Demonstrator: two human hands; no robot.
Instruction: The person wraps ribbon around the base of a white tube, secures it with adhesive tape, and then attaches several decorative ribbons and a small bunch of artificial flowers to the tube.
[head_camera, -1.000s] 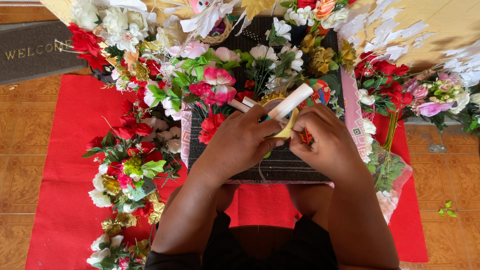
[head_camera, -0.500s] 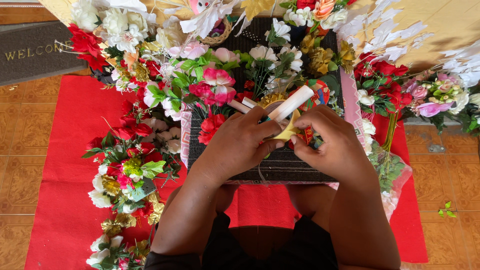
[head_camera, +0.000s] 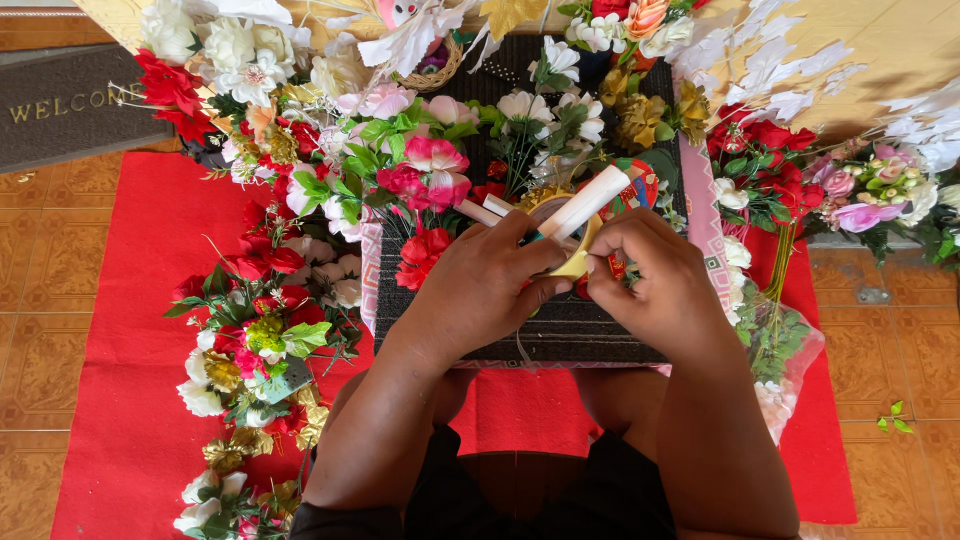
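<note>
Head view: left hand (head_camera: 480, 290) grips a white stick (head_camera: 583, 203) at scene centre, above a dark mat (head_camera: 560, 335); right hand (head_camera: 655, 285) pinches a yellow tape roll (head_camera: 578, 262) against it. Wrapping looks unfinished, stick mostly bare. Artificial flowers (head_camera: 270, 330) lie loose at left.

The left hand (head_camera: 480, 290) and right hand (head_camera: 655, 285) hide most of a yellow tape roll (head_camera: 578, 262) and the near end of a white stick (head_camera: 585, 202); each grip is unclear. The doormat (head_camera: 70, 105) is cut off at left. Forearms cover the near edge of the dark mat (head_camera: 560, 330).
</note>
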